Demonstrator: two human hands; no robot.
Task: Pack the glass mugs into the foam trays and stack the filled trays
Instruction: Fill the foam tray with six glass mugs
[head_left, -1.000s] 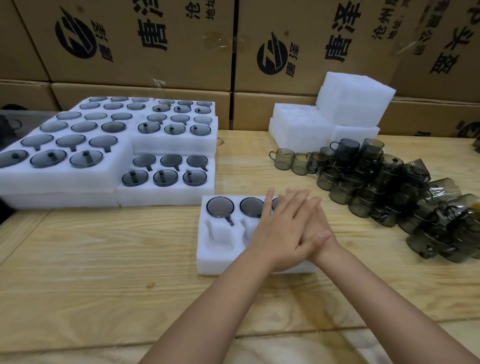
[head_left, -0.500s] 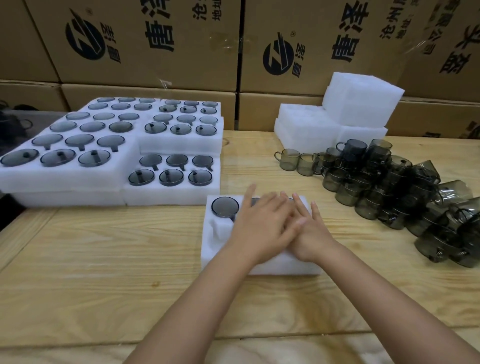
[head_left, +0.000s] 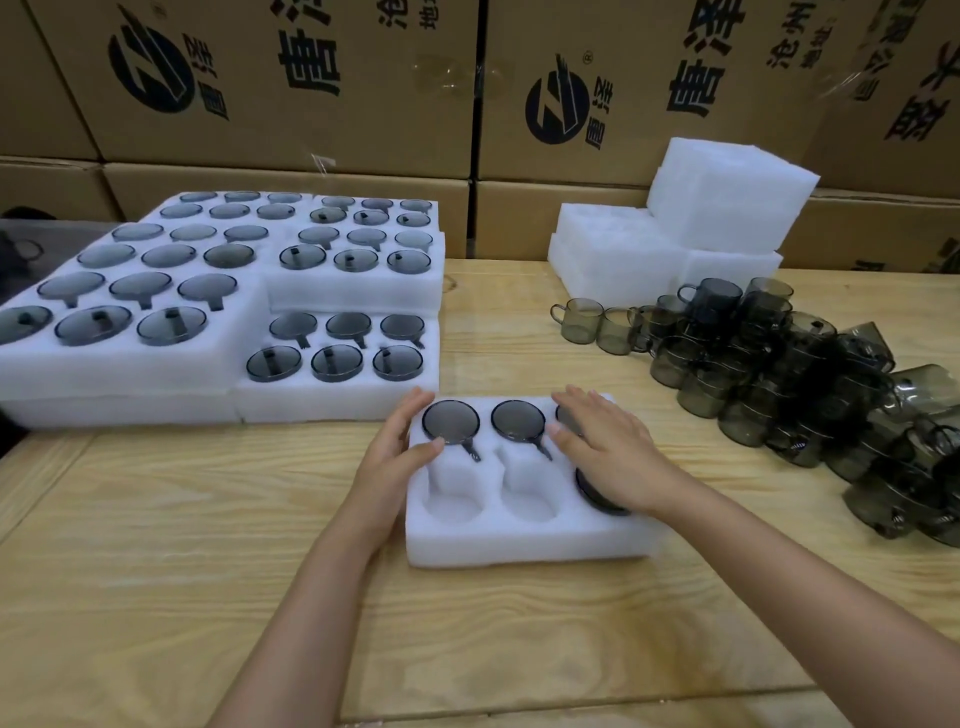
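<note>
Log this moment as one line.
left hand rests on tray left edge | right hand flat over right-side mugs | two front slots empty | loose mugs piled right

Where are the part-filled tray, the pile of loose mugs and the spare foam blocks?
part-filled tray (head_left: 519, 543): head view, its bare front wall.
pile of loose mugs (head_left: 769, 358): head view, a mug mid-pile.
spare foam blocks (head_left: 727, 208): head view, front face of the top block.
</note>
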